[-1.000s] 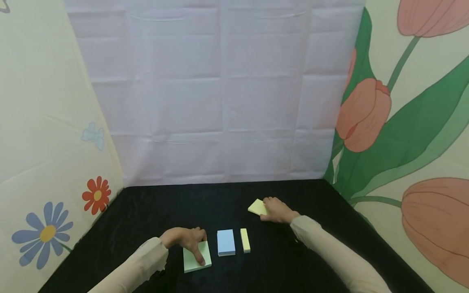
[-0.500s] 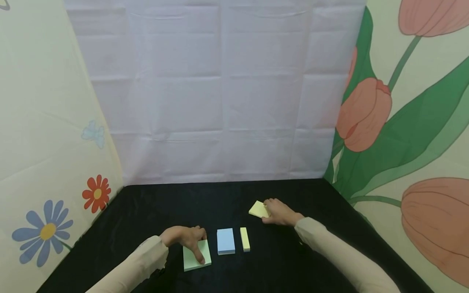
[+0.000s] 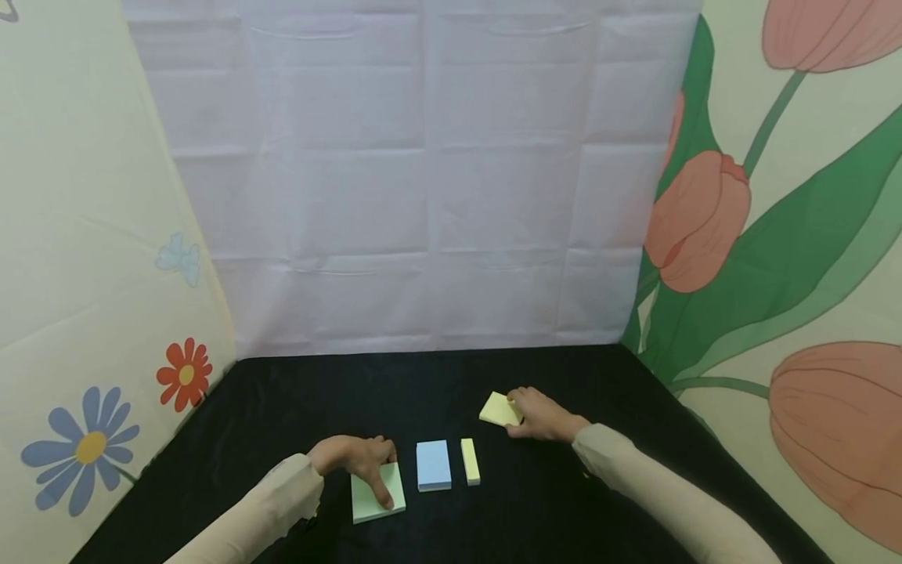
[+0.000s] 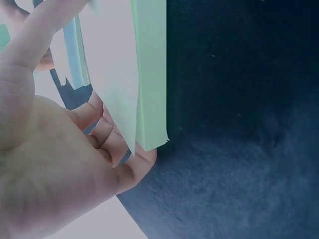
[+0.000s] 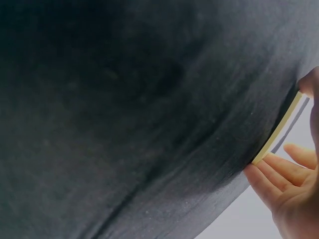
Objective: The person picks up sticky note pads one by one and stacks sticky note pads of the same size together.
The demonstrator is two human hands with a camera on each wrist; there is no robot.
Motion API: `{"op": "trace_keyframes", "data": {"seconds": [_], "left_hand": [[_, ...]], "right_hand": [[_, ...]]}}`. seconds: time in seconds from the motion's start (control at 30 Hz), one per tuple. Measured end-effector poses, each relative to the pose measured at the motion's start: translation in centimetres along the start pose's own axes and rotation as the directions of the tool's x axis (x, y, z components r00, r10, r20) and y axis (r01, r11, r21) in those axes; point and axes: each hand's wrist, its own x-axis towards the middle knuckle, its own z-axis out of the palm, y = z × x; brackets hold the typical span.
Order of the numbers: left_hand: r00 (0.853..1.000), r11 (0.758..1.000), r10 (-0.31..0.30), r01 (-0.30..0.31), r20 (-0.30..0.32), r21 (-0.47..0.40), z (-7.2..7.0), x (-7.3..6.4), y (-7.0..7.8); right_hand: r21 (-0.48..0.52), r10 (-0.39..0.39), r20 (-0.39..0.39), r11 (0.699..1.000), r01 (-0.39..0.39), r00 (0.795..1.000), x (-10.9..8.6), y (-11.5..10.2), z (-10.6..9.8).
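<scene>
Slightly nearer now, the right hand (image 3: 541, 415) pinches the yellow pad (image 3: 499, 409) just off the counter (image 3: 282, 407); the left hand (image 3: 355, 458) presses a straight finger on the green pad (image 3: 369, 501).

Green pad (image 3: 378, 493) flat at left; yellow pad (image 3: 499, 409) seemingly tilted, further right.

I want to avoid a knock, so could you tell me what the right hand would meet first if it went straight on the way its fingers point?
Probably nothing: beyond the right hand and its yellow pad lies bare black cloth.
</scene>
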Motion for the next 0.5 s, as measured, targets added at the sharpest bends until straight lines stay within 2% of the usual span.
{"op": "trace_keyframes", "data": {"seconds": [0.1,0.23,0.5], "left_hand": [[0.999,0.999,-0.043,0.044,0.007,-0.023,-0.4,-1.1,1.4],[0.997,0.997,-0.075,0.075,0.009,-0.029,-0.9,-2.0,2.3],[0.998,0.997,-0.061,0.061,-0.008,-0.046,-0.8,-2.3,2.4]], "right_hand": [[-0.009,-0.015,-0.007,1.000,0.015,1.000,-0.2,-0.1,0.0],[-0.006,-0.041,-0.011,0.999,0.041,0.999,-0.6,-0.3,-0.1],[0.007,-0.026,0.002,1.000,0.026,1.000,-1.0,-0.4,-0.2]]}}
